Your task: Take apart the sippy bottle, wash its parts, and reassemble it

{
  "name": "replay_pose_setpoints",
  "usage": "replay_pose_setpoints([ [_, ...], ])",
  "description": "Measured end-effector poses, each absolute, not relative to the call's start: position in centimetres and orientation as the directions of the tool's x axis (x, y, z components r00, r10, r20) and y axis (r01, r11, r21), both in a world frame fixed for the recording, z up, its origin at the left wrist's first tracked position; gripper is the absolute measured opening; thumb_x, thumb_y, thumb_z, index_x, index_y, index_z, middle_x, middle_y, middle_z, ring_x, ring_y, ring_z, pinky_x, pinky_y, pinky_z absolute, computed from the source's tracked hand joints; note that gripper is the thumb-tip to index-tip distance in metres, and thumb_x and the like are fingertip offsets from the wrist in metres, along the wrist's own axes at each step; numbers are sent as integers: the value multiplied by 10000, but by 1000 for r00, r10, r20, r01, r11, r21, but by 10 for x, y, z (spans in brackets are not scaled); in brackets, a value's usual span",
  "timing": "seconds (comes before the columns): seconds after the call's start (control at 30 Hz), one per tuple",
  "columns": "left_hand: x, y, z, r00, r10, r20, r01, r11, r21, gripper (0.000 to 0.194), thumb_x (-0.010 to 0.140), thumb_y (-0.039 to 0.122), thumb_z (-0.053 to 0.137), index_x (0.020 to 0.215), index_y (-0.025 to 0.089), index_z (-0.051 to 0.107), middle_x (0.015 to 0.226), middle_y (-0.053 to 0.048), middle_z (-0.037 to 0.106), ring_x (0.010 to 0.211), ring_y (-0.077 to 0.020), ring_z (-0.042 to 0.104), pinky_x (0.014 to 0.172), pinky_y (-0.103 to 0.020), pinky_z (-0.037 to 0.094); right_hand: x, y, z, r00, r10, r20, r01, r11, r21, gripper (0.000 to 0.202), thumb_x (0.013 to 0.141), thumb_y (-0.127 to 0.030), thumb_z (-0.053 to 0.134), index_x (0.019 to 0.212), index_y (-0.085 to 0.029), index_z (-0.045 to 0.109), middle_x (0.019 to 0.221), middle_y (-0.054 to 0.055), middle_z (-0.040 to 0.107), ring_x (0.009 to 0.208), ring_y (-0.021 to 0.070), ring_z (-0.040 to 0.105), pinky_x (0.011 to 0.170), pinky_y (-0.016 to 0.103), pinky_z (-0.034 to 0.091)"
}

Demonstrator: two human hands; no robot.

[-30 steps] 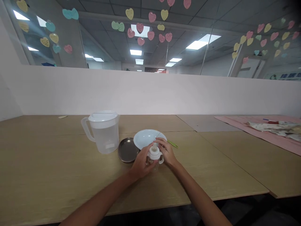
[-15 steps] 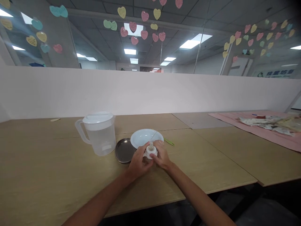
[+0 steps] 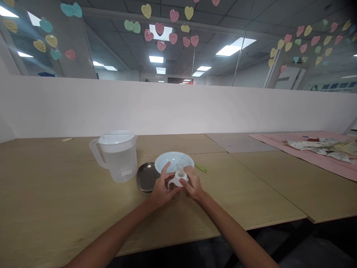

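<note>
A small white bottle top with a clear nipple and a curved handle (image 3: 177, 180) is held just in front of the white bowl (image 3: 167, 160). My right hand (image 3: 193, 183) is closed on its right side, thumb at the front. On its left side, my left hand (image 3: 162, 189) touches it with fingertips and thumb, the index finger raised over the bowl's edge. A thin clear stick or straw rests across the bowl. The dark metal dish (image 3: 146, 177) lies left of my hands, partly under the bowl's edge.
A lidded clear pitcher (image 3: 121, 160) holding liquid stands at the left. A green-handled tool (image 3: 200, 167) lies right of the bowl. Packets (image 3: 320, 146) rest on a pink cloth (image 3: 281, 143) at the far right. A white partition (image 3: 167, 108) rises behind the table.
My left hand has opened somewhat and its index finger has lifted. The white top's curved handle now shows on the left. The view has shifted slightly.
</note>
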State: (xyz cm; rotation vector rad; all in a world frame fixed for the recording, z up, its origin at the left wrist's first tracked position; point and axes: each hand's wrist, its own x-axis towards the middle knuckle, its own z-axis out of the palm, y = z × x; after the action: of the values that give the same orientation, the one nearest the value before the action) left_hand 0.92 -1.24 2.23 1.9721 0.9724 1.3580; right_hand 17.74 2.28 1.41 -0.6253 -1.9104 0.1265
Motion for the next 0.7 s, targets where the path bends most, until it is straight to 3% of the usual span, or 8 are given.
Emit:
replay_pose_setpoints([
  [0.13,10,-14,23,218,830,514,245,-556,794,948,666,384,723,1404,247,145,1065,-88,658,971,-203,624,815,-329,515,182,25,19,-355,439,825,405,868,-287,357,834,-485,426,913,-171,576,880,82,608,836,220,528,803,394,385],
  [0.3,12,-13,23,213,864,456,131,-487,863,934,616,370,761,1372,243,229,1113,-102,632,1024,-220,605,798,-320,527,194,30,23,-386,439,812,449,858,-250,479,816,-507,433,1155,-183,532,1083,97,600,997,253,523,873,413,371],
  [0.4,12,-12,22,208,881,425,64,-446,893,922,589,361,781,1349,226,277,1129,-114,622,1042,-231,598,816,-325,522,207,39,20,-267,492,829,538,790,-296,430,828,-448,447,1152,-181,538,1086,100,604,1006,249,526,896,418,368],
  [0.53,13,-12,21,202,883,424,64,-444,894,881,582,347,790,1321,213,330,1146,-120,611,1059,-233,587,879,-343,492,216,46,16,-3,551,835,583,679,-446,327,864,-389,402,1029,-177,587,974,93,625,928,225,544,850,400,402],
  [0.7,14,-12,20,221,880,421,38,-439,898,881,585,368,786,1320,207,325,1157,-130,602,1063,-235,584,854,-332,499,199,33,12,-134,501,855,438,804,-403,350,841,-387,434,1091,-182,567,982,83,621,926,224,556,838,395,420],
])
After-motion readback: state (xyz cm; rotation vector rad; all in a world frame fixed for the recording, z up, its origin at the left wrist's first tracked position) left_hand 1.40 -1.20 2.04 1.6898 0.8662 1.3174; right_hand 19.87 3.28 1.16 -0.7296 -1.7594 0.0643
